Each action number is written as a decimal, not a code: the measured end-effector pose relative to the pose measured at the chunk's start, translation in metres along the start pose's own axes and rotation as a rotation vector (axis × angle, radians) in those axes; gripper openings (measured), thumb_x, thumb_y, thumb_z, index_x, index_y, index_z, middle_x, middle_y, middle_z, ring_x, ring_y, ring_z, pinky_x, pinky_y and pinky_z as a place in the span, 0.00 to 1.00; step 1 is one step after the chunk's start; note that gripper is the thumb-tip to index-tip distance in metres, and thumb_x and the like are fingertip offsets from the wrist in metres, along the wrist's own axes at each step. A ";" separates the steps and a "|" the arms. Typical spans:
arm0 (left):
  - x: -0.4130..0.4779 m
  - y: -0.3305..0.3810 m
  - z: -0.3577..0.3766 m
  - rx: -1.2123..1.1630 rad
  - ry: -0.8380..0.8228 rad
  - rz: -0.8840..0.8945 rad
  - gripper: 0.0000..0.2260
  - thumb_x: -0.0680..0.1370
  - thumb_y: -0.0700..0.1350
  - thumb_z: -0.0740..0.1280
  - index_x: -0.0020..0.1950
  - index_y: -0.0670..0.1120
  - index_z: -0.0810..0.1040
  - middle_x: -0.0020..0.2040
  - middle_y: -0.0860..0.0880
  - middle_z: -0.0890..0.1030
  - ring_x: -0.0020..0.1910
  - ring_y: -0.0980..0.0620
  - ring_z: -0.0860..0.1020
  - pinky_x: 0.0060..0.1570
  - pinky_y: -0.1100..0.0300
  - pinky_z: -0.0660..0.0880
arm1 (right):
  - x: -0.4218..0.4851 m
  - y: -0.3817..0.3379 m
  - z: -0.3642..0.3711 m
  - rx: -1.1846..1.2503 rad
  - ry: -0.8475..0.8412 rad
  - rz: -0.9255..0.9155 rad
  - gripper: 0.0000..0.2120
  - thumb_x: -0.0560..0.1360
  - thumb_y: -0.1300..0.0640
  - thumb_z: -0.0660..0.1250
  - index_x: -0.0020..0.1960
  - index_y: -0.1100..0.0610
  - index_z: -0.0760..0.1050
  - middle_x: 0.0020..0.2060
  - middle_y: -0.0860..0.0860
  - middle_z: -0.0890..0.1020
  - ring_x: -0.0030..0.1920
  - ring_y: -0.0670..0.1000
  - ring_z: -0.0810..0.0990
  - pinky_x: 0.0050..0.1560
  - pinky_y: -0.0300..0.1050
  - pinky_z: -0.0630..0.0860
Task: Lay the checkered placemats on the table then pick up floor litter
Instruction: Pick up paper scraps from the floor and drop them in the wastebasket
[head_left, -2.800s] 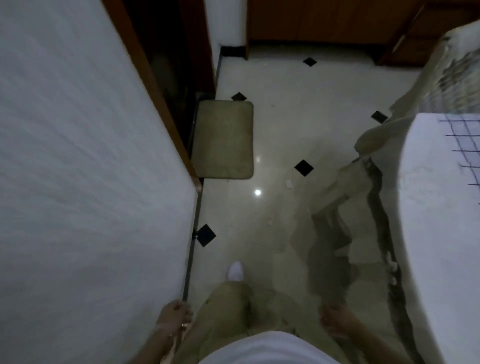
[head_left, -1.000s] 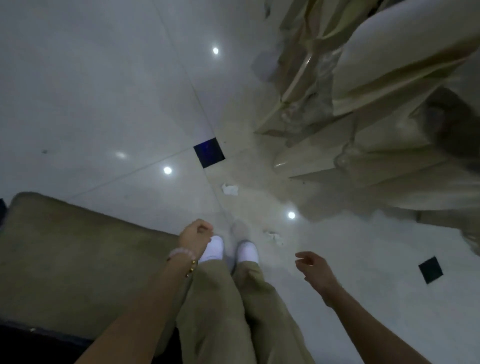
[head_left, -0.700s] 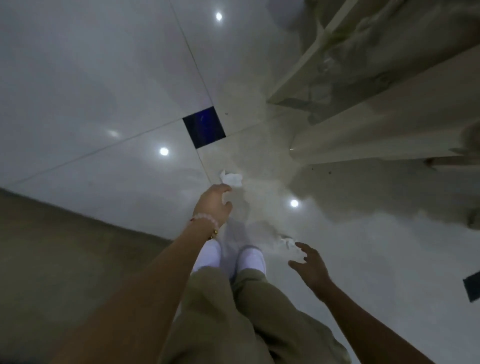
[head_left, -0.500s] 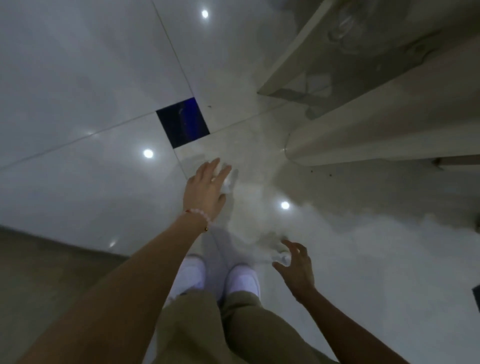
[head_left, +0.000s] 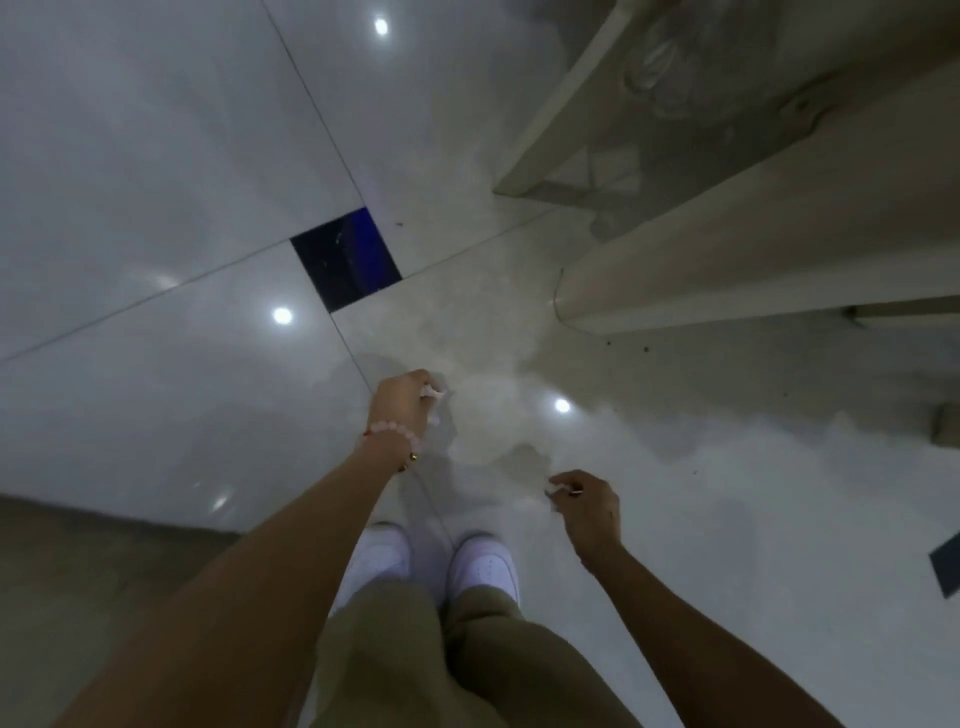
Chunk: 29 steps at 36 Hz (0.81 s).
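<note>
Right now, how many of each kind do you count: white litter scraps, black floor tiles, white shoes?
White litter scraps: 2, one pinched in the left hand, one pinched in the right hand.
Black floor tiles: 2.
White shoes: 2.
Total: 6.

The floor (head_left: 156, 156) is pale tile, smooth and highly glossy, mirroring round lights; its dark inset tile (head_left: 345, 260) is equally glossy, with a blue sheen. The mat (head_left: 78, 571) looks matt and soft, like short-pile cloth. The trousers (head_left: 415, 649) are matt khaki cloth, and the shoes (head_left: 485, 566) are smooth and white. The bracelet (head_left: 392, 431) is smooth pale-pink beads. The crumpled scrap (head_left: 435, 395) in the left hand (head_left: 400, 410) and the second scrap (head_left: 563, 488) in the right hand (head_left: 592, 509) look like thin white paper. The material of the cream covering (head_left: 753, 234) is unclear.
</note>
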<state>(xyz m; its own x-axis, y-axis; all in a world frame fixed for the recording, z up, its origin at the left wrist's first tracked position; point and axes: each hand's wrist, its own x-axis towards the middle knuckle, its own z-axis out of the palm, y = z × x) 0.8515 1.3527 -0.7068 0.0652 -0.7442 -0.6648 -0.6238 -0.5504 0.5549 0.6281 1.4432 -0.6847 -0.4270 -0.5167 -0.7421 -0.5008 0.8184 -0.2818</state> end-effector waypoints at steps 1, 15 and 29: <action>-0.007 0.004 -0.007 -0.041 0.009 -0.022 0.07 0.76 0.35 0.64 0.49 0.35 0.80 0.50 0.36 0.82 0.46 0.42 0.81 0.34 0.71 0.69 | -0.006 -0.012 -0.005 0.028 -0.010 -0.008 0.06 0.72 0.66 0.69 0.45 0.59 0.83 0.38 0.56 0.84 0.37 0.53 0.81 0.37 0.42 0.77; -0.202 0.103 -0.155 -0.534 0.113 -0.225 0.05 0.77 0.34 0.63 0.48 0.36 0.79 0.41 0.42 0.77 0.39 0.49 0.76 0.40 0.65 0.73 | -0.207 -0.147 -0.136 0.162 -0.168 -0.166 0.07 0.75 0.66 0.67 0.52 0.65 0.80 0.43 0.57 0.81 0.40 0.51 0.79 0.43 0.37 0.79; -0.475 0.215 -0.305 -0.432 0.080 -0.079 0.06 0.78 0.34 0.62 0.42 0.36 0.75 0.26 0.45 0.72 0.19 0.61 0.70 0.22 0.74 0.66 | -0.463 -0.140 -0.335 0.324 -0.099 -0.101 0.05 0.74 0.61 0.69 0.44 0.63 0.79 0.37 0.57 0.76 0.41 0.54 0.75 0.45 0.49 0.73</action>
<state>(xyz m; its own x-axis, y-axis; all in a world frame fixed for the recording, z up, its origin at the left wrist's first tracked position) 0.9240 1.4722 -0.1186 0.1704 -0.7113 -0.6819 -0.2331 -0.7015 0.6735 0.6440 1.4834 -0.0980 -0.3047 -0.5852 -0.7515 -0.2649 0.8099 -0.5233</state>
